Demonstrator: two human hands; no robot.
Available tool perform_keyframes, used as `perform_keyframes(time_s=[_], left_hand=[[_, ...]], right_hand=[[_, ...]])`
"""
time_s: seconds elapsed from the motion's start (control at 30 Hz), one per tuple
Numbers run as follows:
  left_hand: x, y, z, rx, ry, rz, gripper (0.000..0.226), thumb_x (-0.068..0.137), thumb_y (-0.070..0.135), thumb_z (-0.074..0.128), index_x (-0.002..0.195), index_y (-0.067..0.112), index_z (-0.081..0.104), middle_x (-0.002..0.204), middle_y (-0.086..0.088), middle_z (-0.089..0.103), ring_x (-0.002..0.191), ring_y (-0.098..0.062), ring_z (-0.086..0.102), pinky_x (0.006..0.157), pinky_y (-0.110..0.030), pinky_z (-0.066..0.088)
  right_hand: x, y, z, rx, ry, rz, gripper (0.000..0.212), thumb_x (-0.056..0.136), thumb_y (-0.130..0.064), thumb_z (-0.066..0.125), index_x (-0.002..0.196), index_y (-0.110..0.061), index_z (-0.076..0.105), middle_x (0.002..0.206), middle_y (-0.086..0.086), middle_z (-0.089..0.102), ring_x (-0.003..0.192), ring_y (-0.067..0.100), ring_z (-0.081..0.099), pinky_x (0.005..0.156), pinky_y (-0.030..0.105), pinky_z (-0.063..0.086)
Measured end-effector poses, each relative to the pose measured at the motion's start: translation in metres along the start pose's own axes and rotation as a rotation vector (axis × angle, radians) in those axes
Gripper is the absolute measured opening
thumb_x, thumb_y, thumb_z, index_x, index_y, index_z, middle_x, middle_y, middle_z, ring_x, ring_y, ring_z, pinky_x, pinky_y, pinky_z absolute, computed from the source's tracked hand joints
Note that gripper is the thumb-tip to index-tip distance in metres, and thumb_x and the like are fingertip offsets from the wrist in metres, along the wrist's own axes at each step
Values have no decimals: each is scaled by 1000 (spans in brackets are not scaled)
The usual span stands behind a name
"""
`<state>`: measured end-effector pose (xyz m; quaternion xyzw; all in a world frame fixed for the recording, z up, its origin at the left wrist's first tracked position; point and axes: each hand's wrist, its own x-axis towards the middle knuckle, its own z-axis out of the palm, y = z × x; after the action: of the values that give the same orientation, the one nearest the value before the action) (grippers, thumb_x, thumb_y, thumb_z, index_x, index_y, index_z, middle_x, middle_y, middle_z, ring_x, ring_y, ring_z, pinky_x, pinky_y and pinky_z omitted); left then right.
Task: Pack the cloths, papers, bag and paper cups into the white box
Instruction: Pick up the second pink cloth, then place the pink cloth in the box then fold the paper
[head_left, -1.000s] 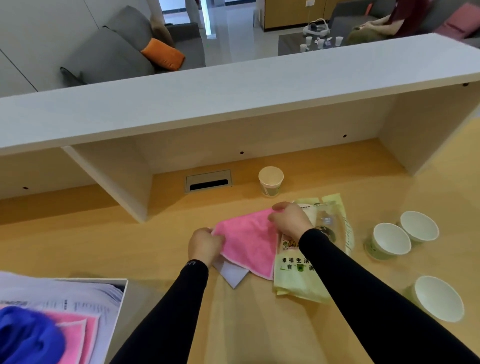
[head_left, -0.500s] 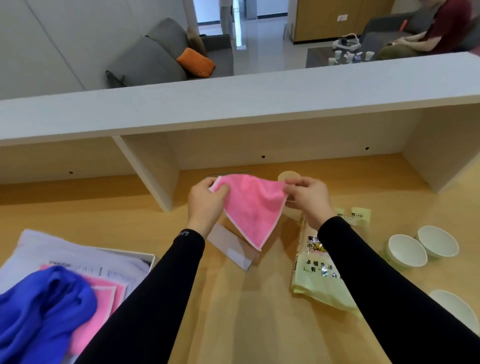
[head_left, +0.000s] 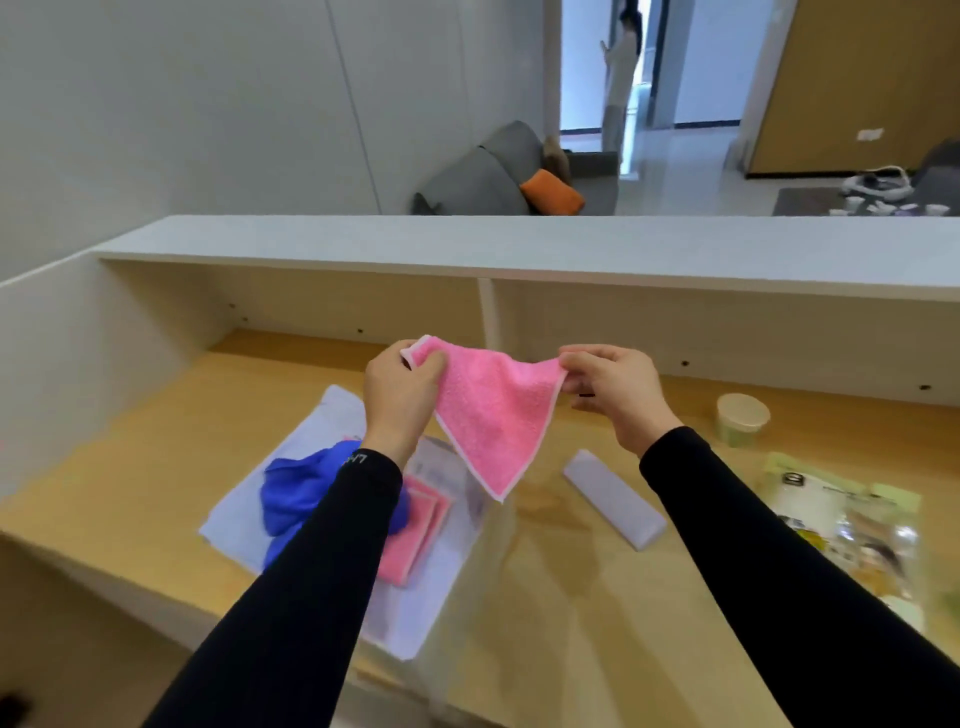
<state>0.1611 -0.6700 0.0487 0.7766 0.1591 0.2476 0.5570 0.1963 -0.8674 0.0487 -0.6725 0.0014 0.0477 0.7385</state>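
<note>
A pink cloth (head_left: 491, 410) hangs in the air between my hands, one corner pointing down. My left hand (head_left: 397, 395) pinches its left corner and my right hand (head_left: 615, 392) pinches its right corner. Below it stands the white box (head_left: 483, 525), holding papers (head_left: 311, 441), a blue cloth (head_left: 298, 491) and folded pink cloths (head_left: 415, 535). A folded white paper (head_left: 613, 499) lies on the desk to the right. A paper cup (head_left: 742, 418) stands further right. The yellow-green bag (head_left: 847, 525) lies at the right edge.
The wooden desk (head_left: 597, 623) has a white shelf (head_left: 519, 244) above its back, with a divider panel behind the cloth. A white side wall closes the left. Beyond are a grey sofa with an orange cushion and a person in a doorway.
Both hands have lifted the pink cloth off the bag and carried it left, over the white box. The view has swung left, so the other cups are out of frame.
</note>
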Motion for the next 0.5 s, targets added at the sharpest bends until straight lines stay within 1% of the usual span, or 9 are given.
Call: perform_keyframes(time_s=[0.07,0.1,0.2,0.27,0.3,0.33,0.4,0.43,0.5], left_hand=[[1,-9,-37,12,44,-6,5,77,12,59,73,10,57,72,-6,47,67,-15,39,61,-32,33],[2,-14,-55,20,63,-9,3,78,12,60,76,12,57,74,-6,50,68,-15,42,61,-32,36],[1,-35,-104,94,92,-62,6,79,16,62,80,11,58,82,-7,58,75,-21,52,66,-38,47],[-3,-54,-127,197,61,-119,6,79,17,62,82,11,60,87,-9,65,83,-27,61,73,-42,51],[-7,-64,-136,265,32,-147,10,79,16,61,87,10,63,92,-11,67,88,-29,63,75,-41,50],[-12,-73,-144,327,-2,-175,19,80,15,61,97,7,63,98,-13,68,91,-31,62,74,-38,48],[-24,-87,-151,372,-63,-220,40,81,15,60,120,7,54,114,-13,63,94,-27,58,75,-32,44],[-29,-92,-153,367,-74,-217,49,81,16,60,128,9,47,122,-12,58,100,-25,55,78,-32,43],[-33,-93,-151,382,-36,-151,60,81,19,61,135,7,38,133,-12,48,119,-26,46,94,-36,41]], right_hand=[[-12,6,35,-14,-34,9,10,84,-6,61,81,-12,68,50,-6,66,40,1,58,39,15,46],[-18,10,51,-26,-49,16,10,84,-6,61,80,-12,68,50,-5,66,39,1,57,38,15,45],[-36,27,91,-90,-101,72,12,83,-3,61,76,-10,67,55,3,62,35,2,48,35,14,37],[-47,43,109,-182,-136,144,9,83,-3,60,78,-7,67,56,5,58,35,5,45,35,13,34],[-53,52,115,-248,-146,180,8,83,-4,61,78,-6,67,56,5,57,37,7,46,36,14,34],[-58,61,120,-316,-151,215,8,82,-5,61,78,-6,67,57,5,57,41,9,47,37,16,35],[-69,77,123,-417,-164,279,8,83,-7,60,77,-7,65,61,6,57,46,12,49,39,18,37],[-74,82,123,-443,-167,307,7,85,-7,60,80,-7,65,64,7,58,48,13,52,38,18,40],[-81,84,117,-441,-136,342,8,88,-7,57,92,-6,63,74,11,61,56,18,60,39,21,46]])
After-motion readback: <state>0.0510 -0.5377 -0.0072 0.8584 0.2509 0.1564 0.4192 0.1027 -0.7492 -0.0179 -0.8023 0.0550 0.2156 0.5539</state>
